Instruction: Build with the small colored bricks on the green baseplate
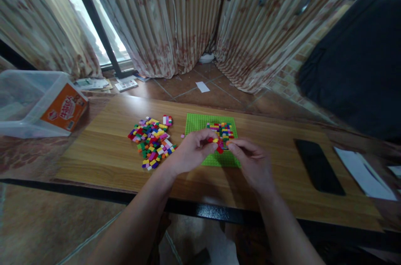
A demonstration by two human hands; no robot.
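Left hand (192, 151) and right hand (255, 165) partly hide a brick panel (224, 129) on a green baseplate (194, 121) | left pinches small red and yellow bricks (215, 140), count unclear; right pinches an orange piece (229, 143) | I see loose bricks (153, 142) heaped left, a black slab (318, 167) right, a plastic bin (64, 108) cut off far left

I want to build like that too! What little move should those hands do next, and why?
Maybe press the small bricks pinched in the left hand down beside the colorful rows on the green plate. That hand reaches over the plate, which has room around those rows, and the right hand is close enough to help.
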